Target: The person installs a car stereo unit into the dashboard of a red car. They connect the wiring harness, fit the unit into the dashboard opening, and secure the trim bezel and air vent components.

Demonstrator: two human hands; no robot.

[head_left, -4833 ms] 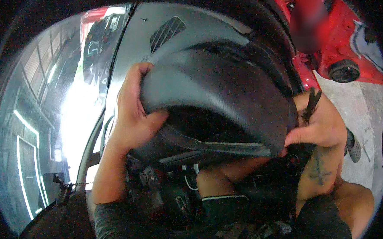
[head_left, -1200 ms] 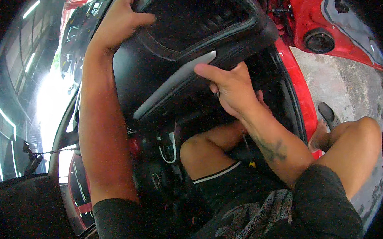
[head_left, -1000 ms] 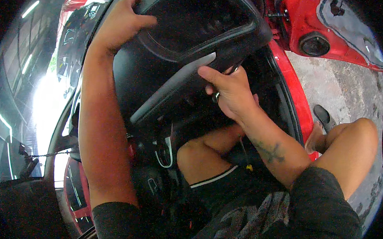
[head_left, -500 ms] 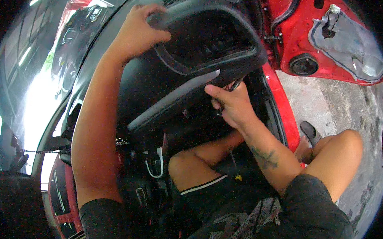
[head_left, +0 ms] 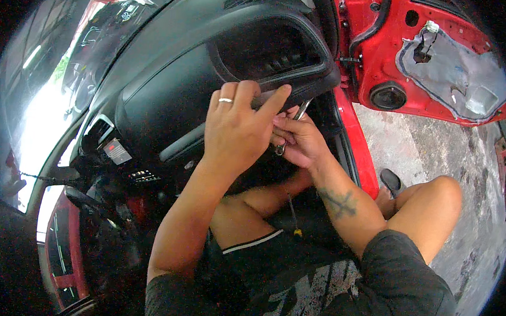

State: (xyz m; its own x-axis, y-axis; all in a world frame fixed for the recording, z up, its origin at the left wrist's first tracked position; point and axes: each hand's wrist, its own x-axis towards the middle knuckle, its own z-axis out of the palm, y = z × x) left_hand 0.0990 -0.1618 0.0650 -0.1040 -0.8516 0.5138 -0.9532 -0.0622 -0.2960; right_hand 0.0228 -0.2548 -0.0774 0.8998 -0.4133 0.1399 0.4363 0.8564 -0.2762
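Left hand over the grey trim strip of the dashboard, fingers spread, index extended. Right hand just beside it, fingers curled around a shiny metal tool, tilted, near the dashboard's lower edge.

The dashboard is black (the door red).

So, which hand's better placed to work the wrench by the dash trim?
Right hand, likely: it grips the wrench near the grey trim strip, while the left hand covers part of that strip.
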